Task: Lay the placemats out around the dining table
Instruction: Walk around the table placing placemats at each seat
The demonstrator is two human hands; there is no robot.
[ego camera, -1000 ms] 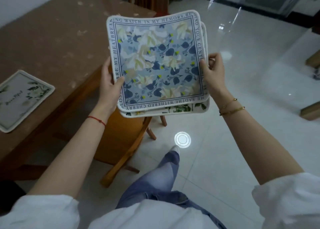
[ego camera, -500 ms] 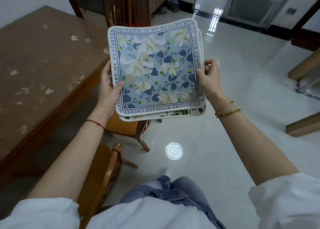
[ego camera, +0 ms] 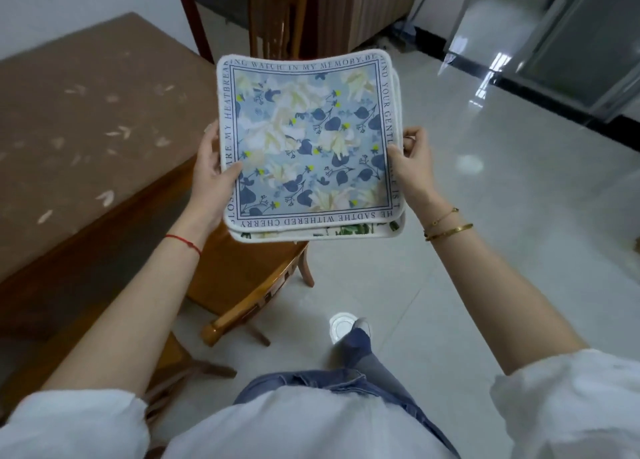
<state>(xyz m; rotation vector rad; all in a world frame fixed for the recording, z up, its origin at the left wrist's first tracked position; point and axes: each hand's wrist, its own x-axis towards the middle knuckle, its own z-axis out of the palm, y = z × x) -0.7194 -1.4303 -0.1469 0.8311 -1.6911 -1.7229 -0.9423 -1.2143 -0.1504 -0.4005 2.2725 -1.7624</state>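
I hold a stack of square placemats [ego camera: 308,146] in front of me over the floor, to the right of the dining table [ego camera: 86,139]. The top mat is blue with white flowers, dark leaves and a lettered border. A green-leaf mat peeks out beneath its near edge. My left hand [ego camera: 211,178] grips the stack's left edge, thumb on top. My right hand [ego camera: 412,167] grips the right edge, thumb on top too. The table carries a brown cloth with pale leaf prints; no mat lies on the part I see.
A wooden chair [ego camera: 249,278] stands tucked at the table's side just below the stack. Another chair [ego camera: 277,15] stands at the table's far end. Glossy pale tiles [ego camera: 485,250] stretch to the right. My leg and shoe [ego camera: 356,337] show below.
I have walked forward along the table. The mat lying on the table a second ago has dropped out of view. The stack stays held in both hands, now slightly lower in view.
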